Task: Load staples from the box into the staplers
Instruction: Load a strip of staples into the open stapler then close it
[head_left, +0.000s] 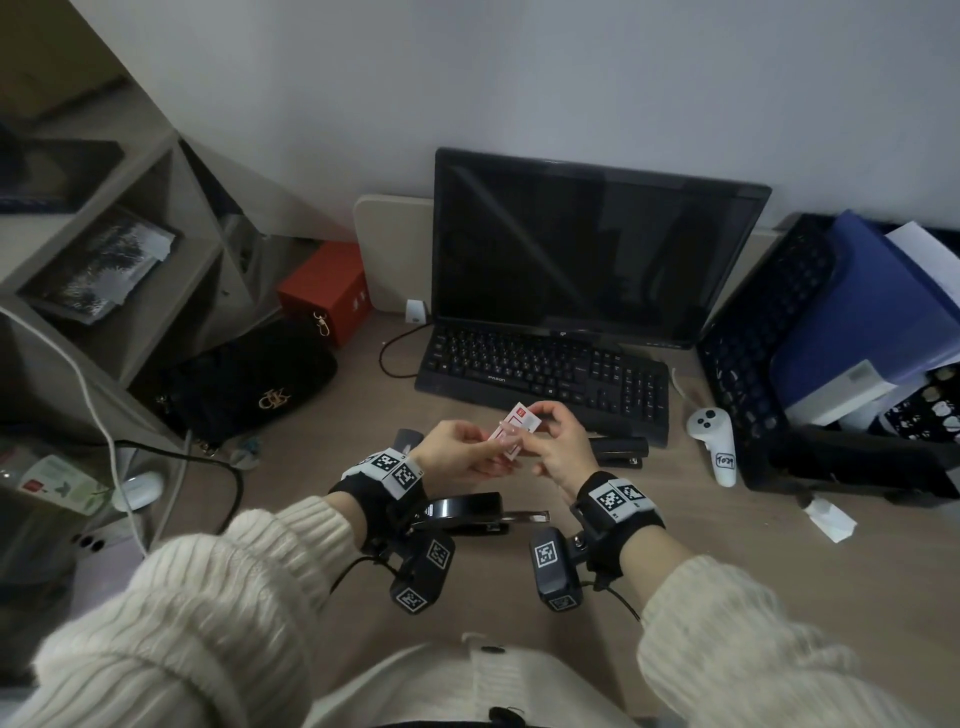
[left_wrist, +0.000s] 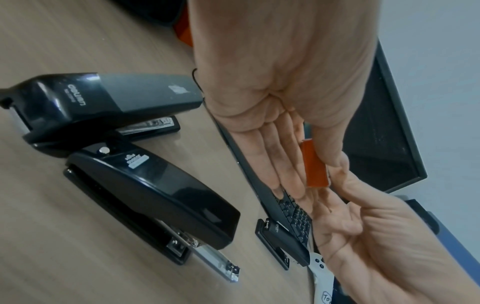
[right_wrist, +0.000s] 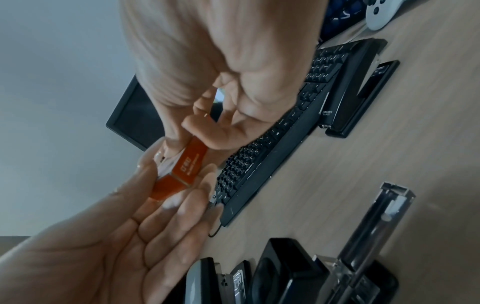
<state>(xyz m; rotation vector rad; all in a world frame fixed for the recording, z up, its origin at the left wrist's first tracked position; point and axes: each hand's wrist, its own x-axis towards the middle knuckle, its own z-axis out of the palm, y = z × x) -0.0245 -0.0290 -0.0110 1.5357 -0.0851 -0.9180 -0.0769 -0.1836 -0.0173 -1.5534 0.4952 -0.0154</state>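
Observation:
A small red-and-white staple box (head_left: 513, 435) is held above the desk between both hands. My left hand (head_left: 491, 451) pinches its near end between thumb and straight fingers; in the left wrist view the box (left_wrist: 315, 164) shows orange. My right hand (head_left: 537, 432) pinches the far end (right_wrist: 191, 162) with thumb and forefinger. Below my wrists lies a black stapler (head_left: 465, 512) with its metal tray (left_wrist: 215, 261) slid out. A grey-topped stapler (left_wrist: 103, 105) lies beside it, mostly hidden in the head view. A small black stapler (head_left: 621, 451) lies by the keyboard.
A black keyboard (head_left: 543, 371) and dark monitor (head_left: 587, 244) stand just beyond my hands. A white controller (head_left: 714, 441) lies at the right, next to a black crate (head_left: 769, 332) with blue folders. A black handbag (head_left: 244, 384) and a red box (head_left: 324, 291) sit at the left.

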